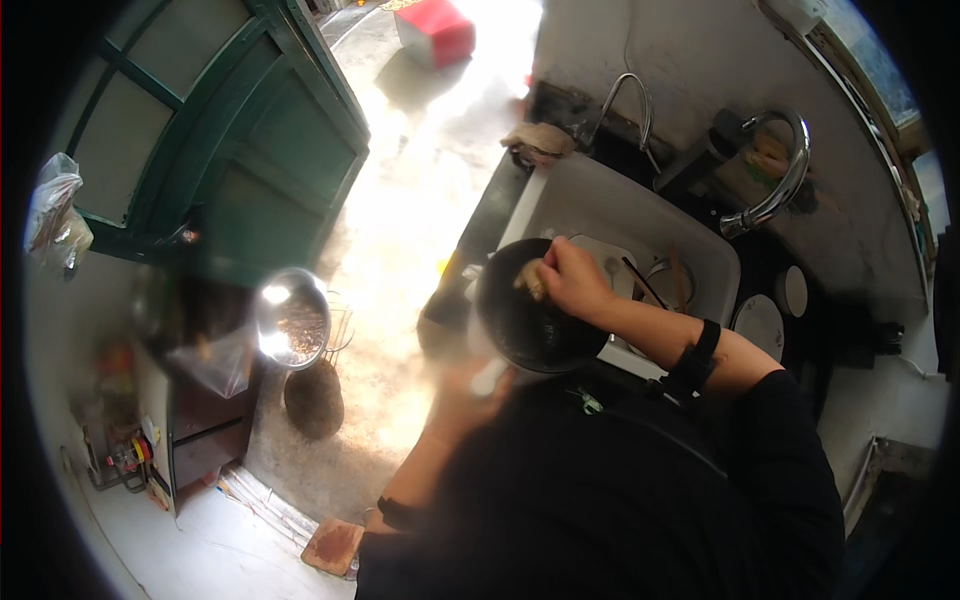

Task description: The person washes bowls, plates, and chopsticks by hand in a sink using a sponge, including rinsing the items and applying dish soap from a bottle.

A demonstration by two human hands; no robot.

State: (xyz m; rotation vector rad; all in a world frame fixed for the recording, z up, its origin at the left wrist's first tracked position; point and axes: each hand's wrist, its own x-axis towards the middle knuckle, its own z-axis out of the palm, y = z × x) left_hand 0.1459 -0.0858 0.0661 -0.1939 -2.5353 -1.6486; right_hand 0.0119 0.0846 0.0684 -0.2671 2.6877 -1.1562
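A dark pan (pixel 551 339) tilts over the near left corner of the sink (pixel 626 184). My left hand (pixel 461 397) is closed around its pale handle (pixel 489 377); haze blurs that area. My right hand (pixel 576 281) pinches a crumpled tan scrubbing cloth or sponge (pixel 531 279) against the pan's inner surface. My right forearm crosses over the sink and hides part of it. Behind the pan, a white dish (pixel 600 251), a round metal bowl (pixel 679 279) and chopsticks or thin utensils (pixel 643 281) lie in the basin.
A tall chrome faucet (pixel 795 176) and a thinner one (pixel 645 105) rise behind the sink. A tan rag (pixel 540 142) rests at its far left corner. White dishes (pixel 759 322) stand to the right. Leftward are a metal basin (pixel 294 319) and a green door (pixel 281 150).
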